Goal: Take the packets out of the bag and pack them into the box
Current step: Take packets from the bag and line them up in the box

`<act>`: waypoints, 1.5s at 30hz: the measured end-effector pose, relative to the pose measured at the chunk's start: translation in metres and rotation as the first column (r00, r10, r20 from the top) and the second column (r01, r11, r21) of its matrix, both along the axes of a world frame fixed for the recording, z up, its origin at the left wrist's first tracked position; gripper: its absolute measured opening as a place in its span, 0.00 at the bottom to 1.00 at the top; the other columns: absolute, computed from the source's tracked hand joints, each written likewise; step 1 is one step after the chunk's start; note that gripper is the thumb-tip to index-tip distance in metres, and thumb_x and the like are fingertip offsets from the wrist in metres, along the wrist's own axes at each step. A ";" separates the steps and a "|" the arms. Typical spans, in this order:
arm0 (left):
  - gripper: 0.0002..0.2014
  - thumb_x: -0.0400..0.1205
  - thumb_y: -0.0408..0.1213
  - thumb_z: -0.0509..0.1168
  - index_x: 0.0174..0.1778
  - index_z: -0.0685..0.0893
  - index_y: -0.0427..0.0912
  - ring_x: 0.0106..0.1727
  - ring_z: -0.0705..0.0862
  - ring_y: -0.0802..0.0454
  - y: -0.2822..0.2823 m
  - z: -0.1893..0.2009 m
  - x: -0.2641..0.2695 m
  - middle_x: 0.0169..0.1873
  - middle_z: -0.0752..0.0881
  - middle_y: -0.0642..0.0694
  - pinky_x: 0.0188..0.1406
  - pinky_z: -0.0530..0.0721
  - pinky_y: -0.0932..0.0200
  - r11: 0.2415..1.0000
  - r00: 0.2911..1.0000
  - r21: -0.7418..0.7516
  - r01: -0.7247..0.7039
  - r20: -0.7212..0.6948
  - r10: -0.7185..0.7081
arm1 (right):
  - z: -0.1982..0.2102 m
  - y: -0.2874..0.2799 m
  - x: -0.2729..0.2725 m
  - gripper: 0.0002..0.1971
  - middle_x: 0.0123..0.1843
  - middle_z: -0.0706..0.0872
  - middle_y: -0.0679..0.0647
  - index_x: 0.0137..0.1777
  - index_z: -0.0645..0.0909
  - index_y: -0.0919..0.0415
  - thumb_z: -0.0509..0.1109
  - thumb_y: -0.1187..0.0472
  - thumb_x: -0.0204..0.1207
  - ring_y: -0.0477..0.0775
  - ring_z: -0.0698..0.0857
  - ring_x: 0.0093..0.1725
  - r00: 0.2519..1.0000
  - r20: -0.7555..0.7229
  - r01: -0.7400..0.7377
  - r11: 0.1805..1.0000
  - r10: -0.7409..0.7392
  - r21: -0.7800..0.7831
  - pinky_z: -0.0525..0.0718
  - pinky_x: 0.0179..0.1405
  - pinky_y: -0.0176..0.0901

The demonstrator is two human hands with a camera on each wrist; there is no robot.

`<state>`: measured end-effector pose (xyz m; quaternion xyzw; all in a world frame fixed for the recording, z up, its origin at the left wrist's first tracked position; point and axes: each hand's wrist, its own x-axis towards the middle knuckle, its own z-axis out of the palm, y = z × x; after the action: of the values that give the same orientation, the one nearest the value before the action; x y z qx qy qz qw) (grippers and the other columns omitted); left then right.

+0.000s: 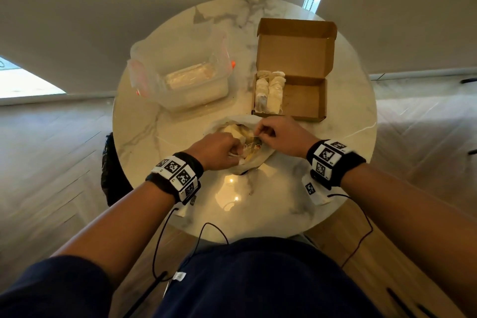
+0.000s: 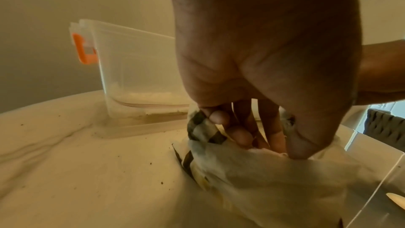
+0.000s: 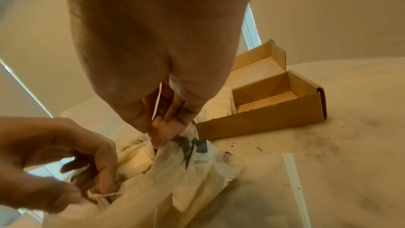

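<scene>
A white bag point(image 1: 254, 161) lies open on the round marble table point(image 1: 284, 214), close to me. My left hand point(image 1: 236, 153) grips its near-left rim, thumb and fingers pinched on the fabric point(image 2: 276, 146). My right hand point(image 1: 258, 134) pinches the far-right rim point(image 3: 162, 134), so the mouth is held apart. Pale packets point(image 3: 136, 159) with thin strings show inside the bag point(image 3: 197, 176). Just beyond the bag stands the brown cardboard box point(image 1: 302, 100), its lid open. Several packets point(image 1: 269, 93) are packed along its left side; the right side is bare.
At the table's back left stands a clear plastic container point(image 1: 180, 77) with orange latches. Dark crumbs and a thin white strip point(image 3: 293, 176) lie on the table right of the bag. A paper marker tag point(image 1: 312, 191) sits near my right wrist.
</scene>
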<state>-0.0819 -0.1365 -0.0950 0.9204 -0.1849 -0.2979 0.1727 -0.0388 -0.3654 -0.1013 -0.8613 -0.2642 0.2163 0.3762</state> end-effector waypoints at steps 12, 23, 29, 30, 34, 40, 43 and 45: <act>0.11 0.85 0.46 0.66 0.59 0.87 0.48 0.50 0.80 0.51 0.009 -0.002 -0.012 0.53 0.81 0.48 0.50 0.79 0.54 0.996 0.995 -0.077 -0.052 0.083 0.058 | -0.002 0.004 -0.011 0.08 0.51 0.88 0.47 0.54 0.88 0.54 0.71 0.65 0.79 0.42 0.85 0.48 1.000 -0.002 -0.015 0.997 0.015 -0.074 0.81 0.50 0.30; 0.04 0.86 0.42 0.64 0.55 0.76 0.50 0.38 0.79 0.56 0.004 0.016 -0.008 0.41 0.81 0.56 0.35 0.73 0.59 0.961 0.967 -0.232 -0.149 0.167 0.191 | -0.002 0.019 -0.017 0.07 0.42 0.86 0.47 0.55 0.86 0.56 0.70 0.56 0.82 0.46 0.83 0.40 1.000 0.011 -0.023 0.993 0.025 -0.116 0.79 0.41 0.36; 0.12 0.82 0.32 0.67 0.58 0.87 0.51 0.45 0.76 0.57 0.009 0.014 -0.009 0.48 0.85 0.52 0.48 0.78 0.56 0.983 0.972 -0.182 -0.037 0.221 0.078 | 0.004 0.016 -0.014 0.06 0.46 0.86 0.46 0.57 0.82 0.56 0.70 0.58 0.83 0.41 0.83 0.44 0.995 -0.077 0.060 0.995 -0.066 -0.076 0.79 0.43 0.35; 0.13 0.81 0.31 0.68 0.58 0.87 0.51 0.45 0.75 0.58 0.010 0.013 -0.008 0.48 0.86 0.52 0.49 0.78 0.56 0.979 0.967 -0.199 -0.037 0.239 0.085 | 0.006 0.016 -0.014 0.06 0.46 0.87 0.49 0.57 0.79 0.56 0.70 0.57 0.83 0.45 0.85 0.44 0.990 -0.110 0.080 0.994 -0.088 -0.073 0.82 0.43 0.38; 0.09 0.81 0.35 0.71 0.56 0.88 0.50 0.46 0.79 0.55 0.008 0.015 -0.004 0.47 0.87 0.52 0.48 0.79 0.55 0.964 0.952 -0.265 -0.031 0.287 0.110 | 0.009 0.015 -0.014 0.06 0.44 0.85 0.53 0.54 0.73 0.58 0.68 0.63 0.82 0.51 0.83 0.41 0.985 -0.120 0.117 0.992 -0.122 -0.047 0.80 0.38 0.40; 0.09 0.85 0.45 0.67 0.55 0.88 0.46 0.43 0.78 0.58 0.005 0.015 0.005 0.45 0.87 0.52 0.45 0.77 0.59 0.945 0.931 -0.328 0.002 0.345 0.118 | 0.010 0.014 -0.009 0.16 0.49 0.73 0.43 0.55 0.79 0.55 0.79 0.62 0.71 0.43 0.77 0.41 0.995 -0.094 0.024 0.997 -0.030 -0.067 0.75 0.38 0.30; 0.12 0.86 0.48 0.65 0.56 0.88 0.45 0.43 0.79 0.59 0.003 0.015 0.008 0.44 0.87 0.53 0.43 0.74 0.63 0.940 0.935 -0.340 -0.018 0.328 0.137 | 0.011 0.015 -0.008 0.13 0.48 0.76 0.45 0.54 0.81 0.56 0.79 0.54 0.75 0.41 0.76 0.41 1.000 -0.030 0.005 0.997 -0.008 -0.075 0.73 0.37 0.24; 0.12 0.86 0.49 0.65 0.56 0.87 0.46 0.43 0.80 0.58 0.002 0.014 0.009 0.45 0.87 0.53 0.42 0.73 0.66 0.942 0.938 -0.335 -0.026 0.319 0.139 | 0.010 0.016 -0.009 0.09 0.46 0.79 0.47 0.52 0.83 0.59 0.75 0.54 0.79 0.39 0.76 0.41 1.000 0.020 0.008 0.998 -0.007 -0.057 0.72 0.38 0.25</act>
<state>-0.0727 -0.1341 -0.0815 0.9236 -0.2193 -0.0935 0.3004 -0.0475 -0.3496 -0.0911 -0.8748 -0.2585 0.2141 0.3495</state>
